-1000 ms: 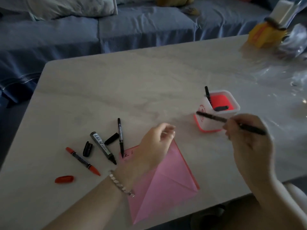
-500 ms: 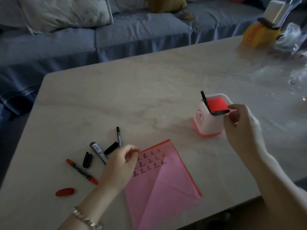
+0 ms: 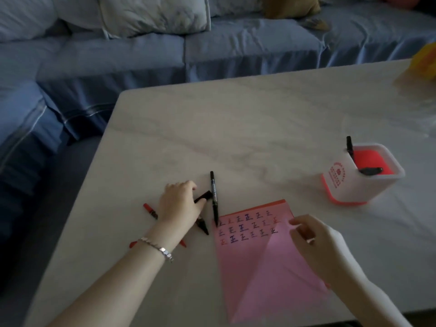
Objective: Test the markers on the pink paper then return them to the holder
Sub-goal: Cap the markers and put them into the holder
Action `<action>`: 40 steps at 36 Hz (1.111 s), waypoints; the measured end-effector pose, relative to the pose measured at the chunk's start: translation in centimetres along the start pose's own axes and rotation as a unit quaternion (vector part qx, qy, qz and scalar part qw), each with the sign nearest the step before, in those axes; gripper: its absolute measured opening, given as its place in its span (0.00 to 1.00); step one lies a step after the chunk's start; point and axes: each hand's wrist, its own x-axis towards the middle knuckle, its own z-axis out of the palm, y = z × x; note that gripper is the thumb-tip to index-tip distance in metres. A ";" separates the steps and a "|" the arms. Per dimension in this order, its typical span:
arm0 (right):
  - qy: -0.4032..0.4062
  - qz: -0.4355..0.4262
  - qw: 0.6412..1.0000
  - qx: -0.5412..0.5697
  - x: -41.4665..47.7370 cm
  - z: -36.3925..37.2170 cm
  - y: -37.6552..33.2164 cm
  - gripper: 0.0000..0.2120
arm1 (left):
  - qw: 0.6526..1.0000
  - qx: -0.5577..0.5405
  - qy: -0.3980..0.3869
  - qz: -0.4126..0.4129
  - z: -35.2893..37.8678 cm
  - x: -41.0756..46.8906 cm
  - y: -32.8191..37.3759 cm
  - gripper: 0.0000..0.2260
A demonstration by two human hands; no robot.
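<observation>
The pink paper (image 3: 259, 260) lies near the table's front edge, with rows of test marks on its upper part. My right hand (image 3: 316, 244) hovers over its right edge, fingers loosely curled and holding nothing. My left hand (image 3: 181, 204) lies over the loose markers to the left of the paper; its thumb and fingers pinch the end of a black cap (image 3: 204, 196). Beside the cap lies a thin black marker (image 3: 214, 199). A thick black marker's tip (image 3: 203, 226) pokes out under that hand. My wrist covers the middle of a red marker (image 3: 149, 210). The white and red holder (image 3: 342, 185) holds two black markers (image 3: 370, 171).
A red cap (image 3: 133, 244) lies left of my left wrist. The pale marble table (image 3: 247, 128) ends close on the left and front. A blue sofa (image 3: 141, 60) with cushions runs behind it. A yellow object (image 3: 424, 64) sits at the far right corner.
My right hand dropped its marker into the holder and came back empty to the paper. My left hand left the paper and moved left onto the loose markers and cap.
</observation>
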 end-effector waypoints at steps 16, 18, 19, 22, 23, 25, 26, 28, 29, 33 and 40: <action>-0.077 -0.072 0.994 -0.032 4.5 6.3 -8.1 0.10 | 0.974 -0.208 0.085 0.024 -1.5 -3.9 -1.6 0.10; -0.073 -0.078 0.993 -0.048 5.7 7.6 -9.5 0.13 | 0.967 -0.233 0.104 0.012 -1.8 -5.2 -2.2 0.07; -0.073 -0.076 0.992 -0.065 6.2 8.2 -10.1 0.14 | 0.964 -0.244 0.109 0.000 -2.0 -5.8 -2.4 0.07; -0.061 -0.066 0.989 -0.119 7.2 9.8 -11.5 0.16 | 0.953 -0.285 0.100 -0.030 -2.6 -7.1 -3.0 0.05; -0.057 -0.060 0.988 -0.129 7.4 10.3 -11.7 0.16 | 0.948 -0.304 0.086 -0.040 -2.8 -7.5 -3.1 0.06; -0.063 -0.046 0.987 -0.141 7.7 11.0 -11.7 0.15 | 0.939 -0.332 0.071 -0.058 -3.2 -8.0 -3.2 0.08; -0.069 -0.038 0.986 -0.145 7.8 11.2 -11.6 0.14 | 0.935 -0.343 0.068 -0.065 -3.4 -8.1 -3.1 0.06; -0.069 -0.023 0.987 -0.142 7.9 11.2 -11.4 0.13 | 0.928 -0.361 0.064 -0.074 -3.6 -8.4 -2.8 0.03; -0.069 -0.019 0.989 -0.127 8.0 11.0 -11.3 0.13 | 0.924 -0.369 0.062 -0.074 -3.7 -8.5 -2.5 0.03; -0.096 0.001 0.995 0.035 7.5 8.7 -10.9 0.09 | 0.918 -0.387 0.060 -0.059 -3.7 -8.7 -1.5 0.05; -0.013 0.014 0.944 0.329 3.5 1.8 -9.1 0.06 | 0.881 -0.471 0.003 -0.042 -2.8 -9.0 0.7 0.07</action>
